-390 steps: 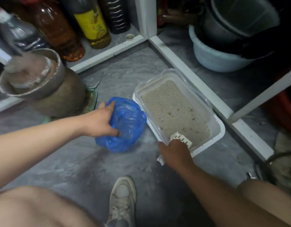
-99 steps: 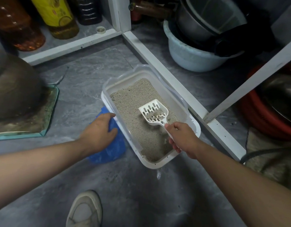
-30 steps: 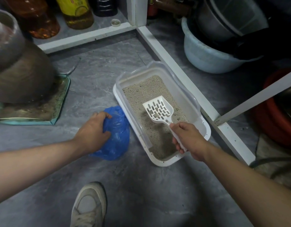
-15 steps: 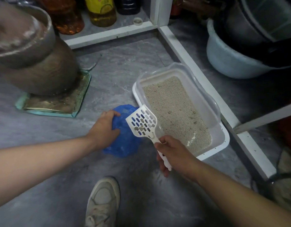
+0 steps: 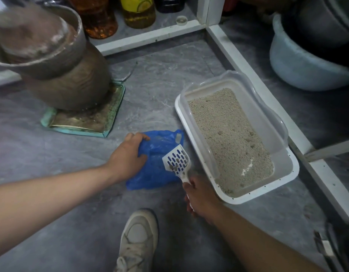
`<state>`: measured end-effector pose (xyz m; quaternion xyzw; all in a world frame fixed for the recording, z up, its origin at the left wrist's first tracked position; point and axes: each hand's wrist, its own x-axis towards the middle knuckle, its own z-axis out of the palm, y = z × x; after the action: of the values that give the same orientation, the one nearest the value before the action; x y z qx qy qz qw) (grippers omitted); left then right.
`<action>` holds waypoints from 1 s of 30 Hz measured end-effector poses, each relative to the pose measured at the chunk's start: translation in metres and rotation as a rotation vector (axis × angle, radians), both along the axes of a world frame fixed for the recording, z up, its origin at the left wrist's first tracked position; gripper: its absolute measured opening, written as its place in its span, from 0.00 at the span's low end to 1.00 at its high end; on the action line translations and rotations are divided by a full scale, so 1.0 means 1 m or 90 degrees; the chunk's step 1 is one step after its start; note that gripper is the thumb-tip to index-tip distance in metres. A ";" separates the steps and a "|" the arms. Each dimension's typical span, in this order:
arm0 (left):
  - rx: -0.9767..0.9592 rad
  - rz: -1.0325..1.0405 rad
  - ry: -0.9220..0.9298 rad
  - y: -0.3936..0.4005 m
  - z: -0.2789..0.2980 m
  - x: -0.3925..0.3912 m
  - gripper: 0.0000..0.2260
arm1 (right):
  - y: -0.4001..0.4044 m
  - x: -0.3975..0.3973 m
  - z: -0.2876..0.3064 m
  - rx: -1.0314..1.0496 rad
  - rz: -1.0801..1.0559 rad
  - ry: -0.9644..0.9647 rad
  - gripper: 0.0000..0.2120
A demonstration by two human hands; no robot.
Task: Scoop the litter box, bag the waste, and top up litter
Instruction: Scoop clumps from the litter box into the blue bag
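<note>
Right hand (image 5: 201, 197) grips the handle of the white scoop (image 5: 177, 160), fingers curled round it, and holds the slotted head over the blue bag (image 5: 156, 165). A few small brown clumps sit in the head, and the bag's blue shows through the slots. Left hand (image 5: 128, 156) grips the bag at its left edge, fingers curled over the crumpled plastic, which lies on the grey floor (image 5: 81, 222).

Just right of the bag stands the litter box (image 5: 287, 181), a white tray with a clear raised rim. Pale litter (image 5: 228, 134) covers its bottom, with a few darker clumps showing toward the right side of the litter, and a bare patch of tray shows at the near right corner. The scoop is outside the box, beside its left wall.

Left of the bag and further back, a brown pot (image 5: 67, 79) stands on a stained teal tray (image 5: 110, 126). Beyond the box, a white frame (image 5: 238, 61) runs along the floor. Behind it, further left, stand amber bottles (image 5: 103, 16), and to the right of the box sits a pale blue basin (image 5: 299, 63) with dark pots stacked in it. A white shoe (image 5: 139, 238) shows on the floor below the bag.
</note>
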<state>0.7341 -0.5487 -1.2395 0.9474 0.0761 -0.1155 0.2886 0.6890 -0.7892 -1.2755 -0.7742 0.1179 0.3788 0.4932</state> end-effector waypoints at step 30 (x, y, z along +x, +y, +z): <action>0.107 -0.127 0.113 -0.016 0.007 -0.012 0.42 | -0.003 -0.010 -0.007 -0.249 0.215 -0.392 0.10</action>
<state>0.7222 -0.5648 -1.2330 0.9572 0.0166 -0.2201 0.1872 0.6788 -0.7923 -1.2821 -0.9392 -0.0945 0.1751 0.2799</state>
